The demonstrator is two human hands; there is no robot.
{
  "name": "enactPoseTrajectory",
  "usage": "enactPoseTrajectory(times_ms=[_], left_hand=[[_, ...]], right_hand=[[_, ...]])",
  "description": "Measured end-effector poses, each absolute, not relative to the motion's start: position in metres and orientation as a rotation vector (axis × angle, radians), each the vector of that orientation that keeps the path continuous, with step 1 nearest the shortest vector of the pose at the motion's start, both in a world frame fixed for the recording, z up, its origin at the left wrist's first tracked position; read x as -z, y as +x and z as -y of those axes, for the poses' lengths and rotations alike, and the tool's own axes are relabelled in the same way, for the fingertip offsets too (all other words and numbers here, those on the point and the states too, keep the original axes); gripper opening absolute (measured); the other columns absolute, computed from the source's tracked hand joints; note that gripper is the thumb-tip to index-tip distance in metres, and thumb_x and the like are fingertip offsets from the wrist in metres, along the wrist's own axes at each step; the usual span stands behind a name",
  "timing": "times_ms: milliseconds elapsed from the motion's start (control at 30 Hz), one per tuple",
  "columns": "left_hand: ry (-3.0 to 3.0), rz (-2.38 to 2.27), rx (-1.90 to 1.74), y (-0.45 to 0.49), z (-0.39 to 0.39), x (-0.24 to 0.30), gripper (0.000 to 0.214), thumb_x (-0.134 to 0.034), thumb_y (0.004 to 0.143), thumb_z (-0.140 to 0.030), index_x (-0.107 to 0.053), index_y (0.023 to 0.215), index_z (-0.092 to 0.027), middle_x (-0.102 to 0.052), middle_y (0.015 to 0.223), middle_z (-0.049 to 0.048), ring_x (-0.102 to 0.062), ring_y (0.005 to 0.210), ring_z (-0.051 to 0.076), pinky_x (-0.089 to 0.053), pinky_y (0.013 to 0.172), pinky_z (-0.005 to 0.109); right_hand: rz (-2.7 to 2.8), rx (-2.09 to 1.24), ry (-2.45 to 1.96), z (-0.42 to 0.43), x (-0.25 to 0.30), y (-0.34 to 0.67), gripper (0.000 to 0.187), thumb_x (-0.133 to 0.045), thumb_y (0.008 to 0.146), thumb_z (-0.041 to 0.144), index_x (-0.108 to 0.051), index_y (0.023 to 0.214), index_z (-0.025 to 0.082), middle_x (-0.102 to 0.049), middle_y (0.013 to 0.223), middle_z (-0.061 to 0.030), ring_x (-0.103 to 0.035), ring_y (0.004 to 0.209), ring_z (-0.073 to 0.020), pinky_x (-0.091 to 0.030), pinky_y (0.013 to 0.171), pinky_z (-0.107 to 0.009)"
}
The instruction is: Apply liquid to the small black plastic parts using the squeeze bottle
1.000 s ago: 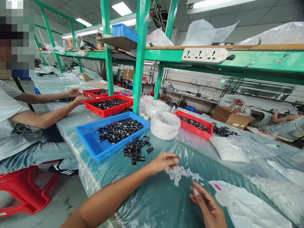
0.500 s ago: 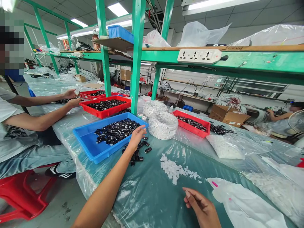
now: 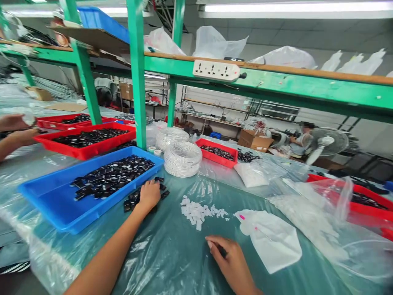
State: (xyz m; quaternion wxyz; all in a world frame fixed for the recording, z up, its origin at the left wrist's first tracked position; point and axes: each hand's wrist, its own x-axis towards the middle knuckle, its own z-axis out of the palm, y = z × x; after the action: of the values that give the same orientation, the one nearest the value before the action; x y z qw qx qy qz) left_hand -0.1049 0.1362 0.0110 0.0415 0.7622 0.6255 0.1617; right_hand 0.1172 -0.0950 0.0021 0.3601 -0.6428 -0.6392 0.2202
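My left hand (image 3: pixel 149 194) rests palm down on a small heap of loose black parts (image 3: pixel 132 199) beside the blue tray (image 3: pixel 46 196), which holds several more black parts. Its fingers curl down over the heap, and I cannot see whether a part is in them. My right hand (image 3: pixel 229 258) lies near the front of the table with its fingers curled round a small dark piece. Between the hands sits a little pile of white plastic pieces (image 3: pixel 196 213) on the plastic-covered green table (image 3: pixel 172 254).
A white plastic bag (image 3: pixel 273 241) lies right of my right hand. Coils of white wire (image 3: pixel 182 157), red trays (image 3: pixel 82 141) (image 3: pixel 219 152) of black parts and clear bags (image 3: pixel 316 205) stand behind. A green post (image 3: pixel 138 82) rises behind the blue tray. Another person's hands (image 3: pixel 14 129) work at far left.
The view has swung to the right. My left hand has dropped from above the blue tray's edge onto the loose black parts. My right hand has closed more over the small dark piece.
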Motion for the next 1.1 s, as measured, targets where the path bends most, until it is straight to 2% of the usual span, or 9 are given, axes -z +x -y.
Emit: enactPoseTrajectory(times_ms=[233,433,600,733,867,967,1100], left_hand=[[2.472,-1.979,-0.347,-0.108,-0.141,-0.012,0.030,-0.048,0.079,-0.018,-0.062,0.105,-0.014,-0.059,0.107,0.0146,-0.049,0.105,0.030,-0.040,0.085,0.038],[2.499,-1.966,-0.410,-0.106,-0.132,-0.019,0.029,-0.045,0.078,-0.014,-0.066,0.097,-0.012,-0.058,0.106,0.0164,-0.047,0.105,0.033,-0.039,0.085,0.041],[2.464,-1.856,-0.533,-0.100,-0.128,-0.026,0.035,-0.037,0.083,-0.017,-0.059,0.111,-0.015,-0.060,0.108,0.0143,-0.051,0.105,0.030,-0.039,0.085,0.039],[2.251,-1.333,-0.671,-0.085,-0.116,-0.032,0.035,-0.038,0.086,-0.025,-0.056,0.115,-0.016,-0.064,0.102,0.0080,-0.059,0.091,0.020,-0.045,0.076,0.027],[1.720,-0.678,-0.740,-0.062,-0.091,-0.029,0.049,-0.054,0.078,-0.033,-0.049,0.122,-0.012,-0.066,0.090,0.0088,-0.059,0.076,0.018,-0.045,0.065,0.026],[1.602,-0.525,-0.696,-0.050,-0.072,-0.024,0.051,-0.062,0.074,-0.031,-0.053,0.120,-0.013,-0.064,0.081,0.0061,-0.056,0.069,0.015,-0.043,0.064,0.024],[1.570,-0.442,-0.627,-0.044,-0.056,-0.026,0.049,-0.063,0.074,-0.028,-0.055,0.120,-0.013,-0.062,0.080,0.0061,-0.054,0.069,0.013,-0.041,0.065,0.024]], right_hand=[[1.702,-0.471,-1.646,0.096,-0.003,0.119,0.028,-0.043,0.089,0.035,-0.068,0.098,0.028,-0.069,0.090,-0.0011,-0.064,0.080,-0.0166,-0.046,0.071,-0.024],[1.715,-0.469,-1.630,0.097,-0.005,0.118,0.028,-0.042,0.089,0.035,-0.068,0.100,0.028,-0.069,0.089,-0.0010,-0.064,0.077,-0.0157,-0.046,0.067,-0.022],[1.707,-0.467,-1.628,0.099,-0.008,0.116,0.030,-0.041,0.090,0.036,-0.068,0.098,0.027,-0.069,0.091,-0.0024,-0.064,0.080,-0.0167,-0.047,0.069,-0.024],[1.731,-0.467,-1.649,0.098,-0.007,0.117,0.031,-0.041,0.089,0.036,-0.067,0.101,0.027,-0.069,0.092,-0.0032,-0.063,0.080,-0.0180,-0.047,0.071,-0.026],[1.754,-0.495,-1.671,0.098,-0.004,0.120,0.032,-0.040,0.089,0.038,-0.067,0.103,0.026,-0.069,0.092,-0.0034,-0.064,0.080,-0.0180,-0.048,0.069,-0.025],[1.760,-0.520,-1.685,0.098,-0.002,0.121,0.034,-0.039,0.090,0.040,-0.066,0.105,0.026,-0.068,0.090,-0.0041,-0.064,0.077,-0.0181,-0.049,0.061,-0.023],[1.763,-0.493,-1.666,0.097,0.001,0.122,0.034,-0.038,0.090,0.040,-0.066,0.101,0.025,-0.068,0.092,-0.0051,-0.064,0.081,-0.0191,-0.050,0.064,-0.024]])
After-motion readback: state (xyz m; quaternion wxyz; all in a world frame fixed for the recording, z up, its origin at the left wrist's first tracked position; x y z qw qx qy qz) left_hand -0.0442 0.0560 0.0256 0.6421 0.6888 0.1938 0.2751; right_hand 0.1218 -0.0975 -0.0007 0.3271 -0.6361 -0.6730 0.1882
